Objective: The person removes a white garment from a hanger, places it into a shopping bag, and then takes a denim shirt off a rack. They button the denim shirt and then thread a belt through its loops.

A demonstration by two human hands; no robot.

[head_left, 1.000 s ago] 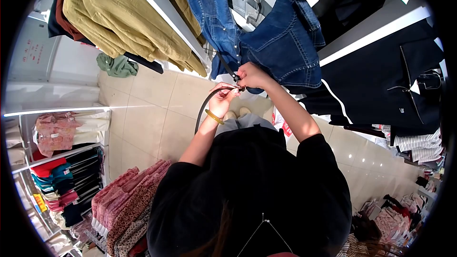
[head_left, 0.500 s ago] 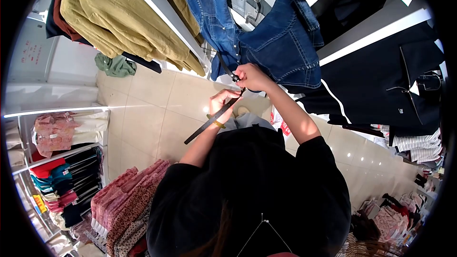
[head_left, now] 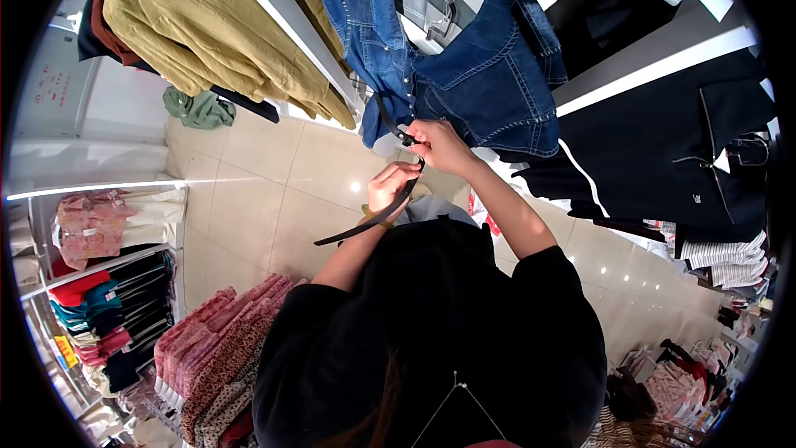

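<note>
A black belt (head_left: 383,214) runs between my two hands, in front of a blue denim garment (head_left: 485,83) on a display form. My left hand (head_left: 391,184) is closed round the belt, and its loose end hangs down over my left wrist, past a yellowish bracelet (head_left: 375,216). Close beside it, my right hand (head_left: 439,146) pinches the belt near its dark buckle (head_left: 407,140). From there another stretch of the belt goes up to the lower edge of the denim garment. The fingertips of both hands nearly meet.
Olive garments (head_left: 195,25) hang at the upper left, a green cloth (head_left: 199,109) below them. A dark navy garment (head_left: 647,149) hangs at the right. Pink patterned clothes (head_left: 220,323) stand at the lower left, near a shelf of folded clothes (head_left: 116,307). Tiled floor (head_left: 249,182) lies between.
My right hand has moved slightly down and right. My left hand has shifted a little along the belt, whose loose end now curves more and hangs further left.
</note>
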